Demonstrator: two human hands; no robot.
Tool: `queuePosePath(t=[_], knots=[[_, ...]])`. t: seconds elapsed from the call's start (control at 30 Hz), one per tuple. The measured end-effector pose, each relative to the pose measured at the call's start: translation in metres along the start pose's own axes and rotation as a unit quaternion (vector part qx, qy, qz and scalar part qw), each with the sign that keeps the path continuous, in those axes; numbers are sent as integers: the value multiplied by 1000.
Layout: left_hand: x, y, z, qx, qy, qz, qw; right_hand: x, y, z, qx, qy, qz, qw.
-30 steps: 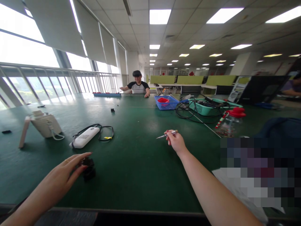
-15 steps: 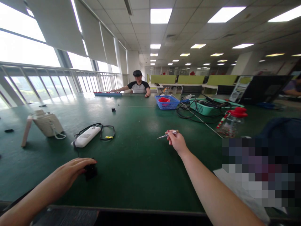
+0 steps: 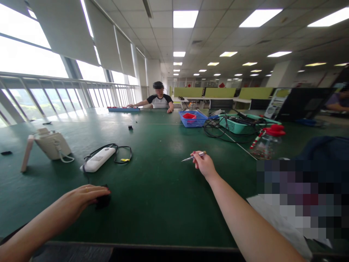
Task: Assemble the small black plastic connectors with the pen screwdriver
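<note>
My right hand [image 3: 204, 164] is raised over the middle of the green table, its fingers pinched around a slim silver pen-like tool [image 3: 187, 159]. The tool's thin pointed tip faces left; its exact kind is not clear. At the lower left, my left hand [image 3: 86, 194] has its fingers over the top of a small black object [image 3: 103, 202], with the thumb at its near side. The hand partly covers this object, which rests on the table, and dark detail hides what it is. A white oblong device [image 3: 98, 160] with a looped black cable lies just beyond my left hand.
A beige container [image 3: 53, 143] stands at left. To the right are a blue basket [image 3: 193, 121], a green basket [image 3: 234, 125] with tangled cables, and a red-lidded clear bottle [image 3: 268, 145]. Another person [image 3: 160, 100] sits across the table [image 3: 155, 174] beside a blue tray [image 3: 124, 109].
The view has shifted slightly, so most things appear a little further left. Left-hand fingers lie a bit flatter over the black object. My right hand keeps the silver tool nearly still.
</note>
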State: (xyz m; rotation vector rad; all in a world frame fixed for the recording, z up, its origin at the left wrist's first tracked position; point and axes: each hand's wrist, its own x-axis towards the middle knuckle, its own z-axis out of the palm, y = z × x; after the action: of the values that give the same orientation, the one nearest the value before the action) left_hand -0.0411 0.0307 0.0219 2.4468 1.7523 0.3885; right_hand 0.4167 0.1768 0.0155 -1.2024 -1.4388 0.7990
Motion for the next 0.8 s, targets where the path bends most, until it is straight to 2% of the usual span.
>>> queuePosePath(t=[0.17,0.33,0.43,0.53,0.6,0.67,0.8], knots=[[0,1,3,35,-9,-25,999,0,1,0,-6,-5,0,1000],[-1,32,8,95,33,-116,988,2,4,1,2,-1,-3,1000],[-1,38,9,88,101,-144,980,3,5,1,-3,1,-6,1000],[0,22,11,66,173,-166,969,3,5,0,-5,0,-9,1000],[1,7,15,59,164,-169,970,3,5,-1,-4,-3,-10,1000],[2,-5,22,48,126,-151,979,3,5,-1,-4,-8,-12,1000],[4,-14,34,35,78,-135,987,3,5,0,2,-4,-13,1000]])
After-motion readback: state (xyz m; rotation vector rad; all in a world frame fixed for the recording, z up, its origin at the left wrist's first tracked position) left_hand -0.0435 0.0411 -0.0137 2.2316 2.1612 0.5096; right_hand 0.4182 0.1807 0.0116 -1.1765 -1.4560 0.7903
